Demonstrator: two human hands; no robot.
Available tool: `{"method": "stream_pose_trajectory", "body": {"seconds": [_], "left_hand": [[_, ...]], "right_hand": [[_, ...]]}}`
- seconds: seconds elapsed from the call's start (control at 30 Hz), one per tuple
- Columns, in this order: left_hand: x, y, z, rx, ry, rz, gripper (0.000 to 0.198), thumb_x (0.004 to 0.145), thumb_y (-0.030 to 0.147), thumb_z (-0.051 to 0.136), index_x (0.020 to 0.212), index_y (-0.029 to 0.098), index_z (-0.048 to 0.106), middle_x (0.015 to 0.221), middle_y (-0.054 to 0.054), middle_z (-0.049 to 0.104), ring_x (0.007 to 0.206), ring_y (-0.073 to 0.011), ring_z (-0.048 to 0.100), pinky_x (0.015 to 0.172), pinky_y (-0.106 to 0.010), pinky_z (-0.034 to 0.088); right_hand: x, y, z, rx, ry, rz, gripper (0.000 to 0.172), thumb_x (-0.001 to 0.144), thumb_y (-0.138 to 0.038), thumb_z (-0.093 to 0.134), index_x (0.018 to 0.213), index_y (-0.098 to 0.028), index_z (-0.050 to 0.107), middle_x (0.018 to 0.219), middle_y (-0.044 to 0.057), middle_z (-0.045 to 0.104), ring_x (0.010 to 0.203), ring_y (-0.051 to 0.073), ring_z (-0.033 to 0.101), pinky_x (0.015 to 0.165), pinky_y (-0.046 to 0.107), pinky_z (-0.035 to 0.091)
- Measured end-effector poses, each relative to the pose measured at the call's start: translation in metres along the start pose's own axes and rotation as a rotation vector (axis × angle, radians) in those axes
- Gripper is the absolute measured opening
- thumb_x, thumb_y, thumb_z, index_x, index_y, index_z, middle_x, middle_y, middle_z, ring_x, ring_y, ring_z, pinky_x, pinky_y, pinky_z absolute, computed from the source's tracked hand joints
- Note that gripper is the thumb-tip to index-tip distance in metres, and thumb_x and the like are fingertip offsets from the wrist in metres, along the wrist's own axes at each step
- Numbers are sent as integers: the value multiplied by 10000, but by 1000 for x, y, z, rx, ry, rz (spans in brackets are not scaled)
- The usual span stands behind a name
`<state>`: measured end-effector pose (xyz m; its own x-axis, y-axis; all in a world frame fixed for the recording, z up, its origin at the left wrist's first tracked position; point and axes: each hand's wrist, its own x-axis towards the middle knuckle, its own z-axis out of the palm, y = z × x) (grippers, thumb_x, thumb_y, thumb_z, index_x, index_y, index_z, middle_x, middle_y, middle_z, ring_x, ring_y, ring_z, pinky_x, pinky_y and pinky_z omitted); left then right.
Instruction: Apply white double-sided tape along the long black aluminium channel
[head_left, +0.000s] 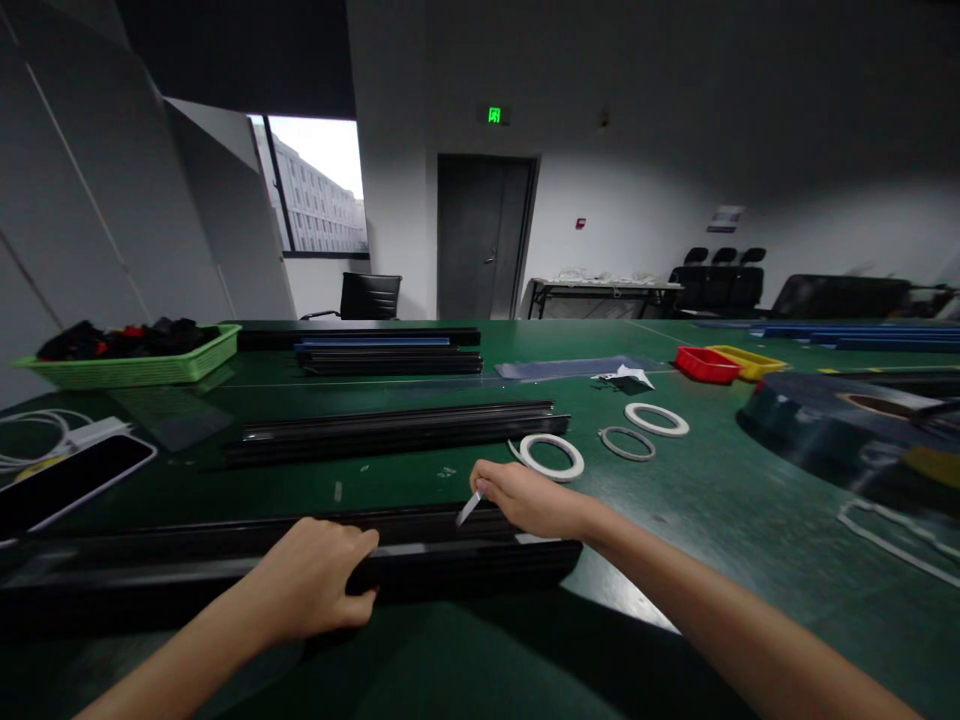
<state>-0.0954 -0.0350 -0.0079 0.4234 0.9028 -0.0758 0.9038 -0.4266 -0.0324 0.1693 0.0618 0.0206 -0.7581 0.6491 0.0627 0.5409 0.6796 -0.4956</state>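
Note:
A long black profile bar (pixel 480 572) lies across the near side of the green table, with a pale strip along part of its top. My left hand (pixel 315 575) is closed around the bar near its middle, thumb on the near side. Above the bar's right part, my right hand (pixel 525 497) pinches a thin pale strip (pixel 469 508); whether it is tape or a blade I cannot tell. The strip's lower end points down at the bar. Just behind that hand lies a roll of white tape (pixel 553 441), its loose end sticking out to the left.
More black bars (pixel 405 430) lie farther back. On the right are another white tape roll (pixel 657 408), a thin grey ring (pixel 627 458), a large dark roll (pixel 795 415) and a red tray (pixel 706 378). A phone (pixel 82 480) and a green basket (pixel 150 372) stand left.

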Motion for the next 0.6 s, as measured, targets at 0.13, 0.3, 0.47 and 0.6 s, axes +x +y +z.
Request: {"method": "stream_pose_trajectory", "body": {"seconds": [0.13, 0.3, 0.47, 0.6], "left_hand": [[0, 1, -1, -11, -8, -3, 222, 754, 393, 470, 864, 225, 567, 831, -43, 685, 743, -246, 639, 642, -333, 446], [0, 2, -3, -22, -25, -16, 222, 755, 395, 474, 857, 224, 570, 852, -47, 684, 755, -242, 638, 659, -332, 446], [0, 1, -2, -16, -19, -14, 217, 752, 388, 483, 868, 226, 568, 843, -46, 683, 770, -243, 637, 667, -326, 446], [0, 0, 0, -16, -18, -5, 209, 753, 389, 480, 856, 227, 563, 842, -41, 683, 760, -243, 638, 655, -328, 447]], "right_hand": [[0, 0, -1, -1, -17, -1, 228, 921, -290, 288, 835, -184, 470, 721, 17, 536, 632, 129, 479, 580, 243, 331], [0, 2, 1, -16, -30, 1, 233, 930, -322, 271, 830, -191, 436, 692, 3, 507, 595, 119, 447, 558, 245, 308], [0, 2, 1, -18, -27, -3, 256, 935, -359, 263, 783, -198, 393, 663, -15, 461, 571, 108, 414, 551, 247, 293], [0, -1, 1, -11, -15, 11, 279, 935, -381, 261, 761, -199, 383, 641, -23, 437, 559, 104, 406, 534, 242, 280]]}}
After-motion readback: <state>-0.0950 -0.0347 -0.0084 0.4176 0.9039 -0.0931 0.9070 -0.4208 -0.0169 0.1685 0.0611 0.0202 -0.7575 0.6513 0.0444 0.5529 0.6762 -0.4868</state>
